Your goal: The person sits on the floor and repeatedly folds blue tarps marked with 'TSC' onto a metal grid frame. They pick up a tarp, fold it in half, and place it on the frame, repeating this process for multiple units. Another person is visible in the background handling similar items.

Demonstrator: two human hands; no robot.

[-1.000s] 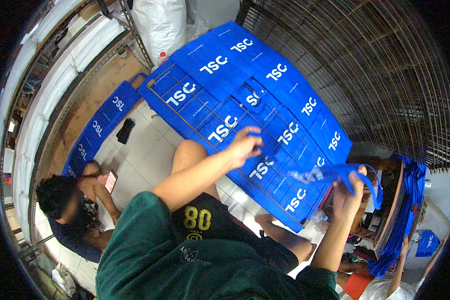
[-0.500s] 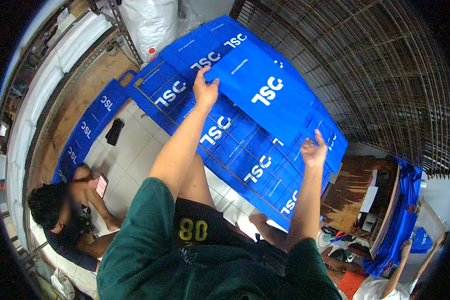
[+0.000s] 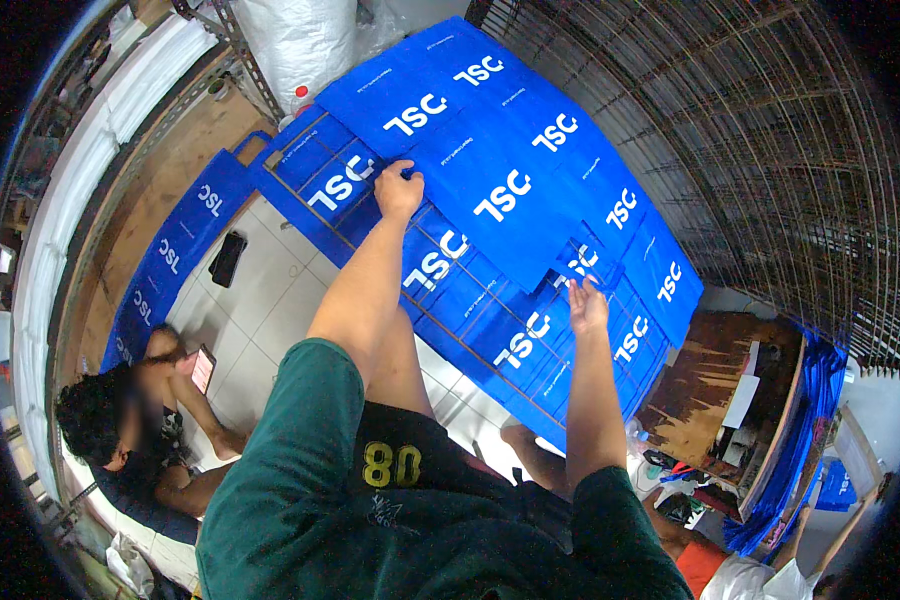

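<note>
A flat blue fabric panel with white print (image 3: 460, 215) lies across a layer of similar blue panels (image 3: 410, 100). My left hand (image 3: 398, 192) has its fingers closed on the left corner of that top panel. My right hand (image 3: 587, 308) is by the panel's right end, palm turned up, fingers loosely apart; I see nothing held in it. Under and between the panels shows a thin metal wire rack (image 3: 467, 312), bare along its near side.
Beyond the panels stands a tall stack of wire racks (image 3: 770, 130). A wooden box (image 3: 705, 340) and hanging blue fabric (image 3: 795, 430) are on the right. At left, a person (image 3: 120, 450) sits on the tiled floor near a black phone (image 3: 229, 259). A white sack (image 3: 305, 45) stands behind.
The top panel, lifted and tilted before, now lies lower and nearer, uncovering printed panels beyond it. My left hand moved slightly down; my right hand moved left, its fingers less spread.
</note>
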